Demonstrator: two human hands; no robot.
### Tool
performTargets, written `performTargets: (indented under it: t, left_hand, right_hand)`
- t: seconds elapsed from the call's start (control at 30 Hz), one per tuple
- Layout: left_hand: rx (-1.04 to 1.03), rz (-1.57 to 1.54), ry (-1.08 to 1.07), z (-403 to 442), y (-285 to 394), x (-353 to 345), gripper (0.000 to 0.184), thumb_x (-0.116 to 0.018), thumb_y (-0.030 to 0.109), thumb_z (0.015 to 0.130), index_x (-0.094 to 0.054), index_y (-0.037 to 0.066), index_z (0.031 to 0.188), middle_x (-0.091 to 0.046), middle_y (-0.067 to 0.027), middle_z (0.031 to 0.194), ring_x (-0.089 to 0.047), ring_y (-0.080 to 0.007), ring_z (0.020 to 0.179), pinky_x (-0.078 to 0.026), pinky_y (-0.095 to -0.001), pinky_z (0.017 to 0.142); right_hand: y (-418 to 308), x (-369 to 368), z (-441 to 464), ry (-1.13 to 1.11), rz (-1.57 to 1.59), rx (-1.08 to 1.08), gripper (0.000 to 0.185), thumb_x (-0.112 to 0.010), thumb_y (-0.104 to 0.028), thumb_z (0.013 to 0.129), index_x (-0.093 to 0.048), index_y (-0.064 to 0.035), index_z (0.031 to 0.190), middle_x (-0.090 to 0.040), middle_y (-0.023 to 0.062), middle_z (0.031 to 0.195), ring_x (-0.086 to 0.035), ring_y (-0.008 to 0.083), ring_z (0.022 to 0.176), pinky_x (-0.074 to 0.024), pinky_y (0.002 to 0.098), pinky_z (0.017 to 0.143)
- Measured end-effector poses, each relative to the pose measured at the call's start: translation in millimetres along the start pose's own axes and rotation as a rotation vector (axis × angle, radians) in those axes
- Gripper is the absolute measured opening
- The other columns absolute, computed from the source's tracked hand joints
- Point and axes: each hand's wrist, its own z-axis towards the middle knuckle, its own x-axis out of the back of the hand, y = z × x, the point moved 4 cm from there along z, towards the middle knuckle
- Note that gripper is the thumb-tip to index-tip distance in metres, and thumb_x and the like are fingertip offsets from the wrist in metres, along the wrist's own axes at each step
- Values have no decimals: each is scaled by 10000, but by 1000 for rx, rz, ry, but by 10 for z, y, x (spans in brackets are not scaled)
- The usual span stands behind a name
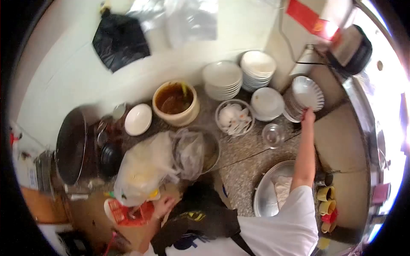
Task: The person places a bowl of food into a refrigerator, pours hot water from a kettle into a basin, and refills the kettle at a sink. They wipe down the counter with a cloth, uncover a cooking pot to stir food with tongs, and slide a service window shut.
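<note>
White ribbed bowls [306, 93] with right fingers [308, 112] at their rim, grip unclear; left fingers [166, 202], spread also unclear.

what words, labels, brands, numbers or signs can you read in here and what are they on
No text can be read with certainty.
Dark apron: yellow mark, too blurred to read.
White shirt: dark blue print, partly covered and too blurred.
Red printed item by the left hand: pale marks, too blurred to read.
</note>
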Motion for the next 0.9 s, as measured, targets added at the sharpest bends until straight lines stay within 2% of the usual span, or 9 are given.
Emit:
performTargets:
  t: [0.23,0.33,0.4,0.5,0.63,0.73,0.8,0.87,0.9]
  left_hand:
    - [46,-548,-24,350,1145,-98,300,-556,250,845,-526,8,1020,-584,-77,907,-571,-144,779,-488,-276,692]
    - [159,-472,-111,505,1310,-165,325,-583,289,817,-545,2,965,-592,-77,846,-567,-139,684,-477,-261,623]
    - [-16,28,96,581,1475,-56,315,-603,316,790,-579,9,859,-593,-49,731,-533,-122,581,-440,-255,548]
    - [-270,216,194,456,1861,98,301,-606,311,782,-591,10,770,-564,-25,615,-500,-108,535,-406,-262,513]
    - [-371,-32,224,363,2127,274,241,-628,234,771,-557,10,718,-509,-40,528,-476,-100,501,-390,-244,489]
    - [-524,91,603,308,2475,449,205,-632,199,767,-539,25,710,-506,-47,523,-474,-102,499,-386,-226,496]
    - [-568,129,651,246,2748,509,193,-628,192,764,-537,30,712,-512,-51,537,-494,-123,505,-399,-239,506]
    - [-630,171,686,305,2936,501,182,-625,186,761,-536,34,715,-518,-55,551,-514,-145,511,-412,-252,516]
    - [-699,225,549,403,3012,411,167,-622,185,753,-546,38,731,-535,-72,603,-540,-182,560,-433,-285,553]
  right_hand:
    - [-29,-64,18,2,-39,-152,340,-419,-375,841,-584,-107,713,-427,-95,485,-340,31,380,-259,195,343]
    - [56,-30,190,10,-45,-111,364,-432,-385,837,-592,-79,720,-441,-60,499,-352,59,384,-256,210,344]
    - [28,-14,187,26,-35,-79,410,-464,-413,822,-604,-41,722,-483,-10,525,-367,95,386,-264,232,345]
    - [-16,-16,80,-33,-58,-117,426,-469,-422,824,-603,-29,726,-485,-10,534,-364,93,385,-273,237,340]
    - [51,-223,-346,-75,47,-23,316,-483,-370,836,-571,-100,697,-417,-71,512,-372,37,409,-261,173,348]
    - [290,-810,-1713,-458,-83,73,200,-514,-244,804,-578,-55,791,-467,-24,613,-413,75,505,-330,213,467]
    - [744,-1091,-2625,-849,-623,509,166,-567,-182,791,-607,-38,864,-570,10,716,-524,95,634,-420,270,566]
    - [528,-1289,-4094,-1086,-661,354,291,-644,-274,743,-601,-60,937,-603,82,827,-602,176,706,-478,311,648]
    - [539,-1314,-4472,-1048,-804,613,316,-665,-315,718,-594,-70,904,-590,93,811,-598,221,682,-479,320,602]
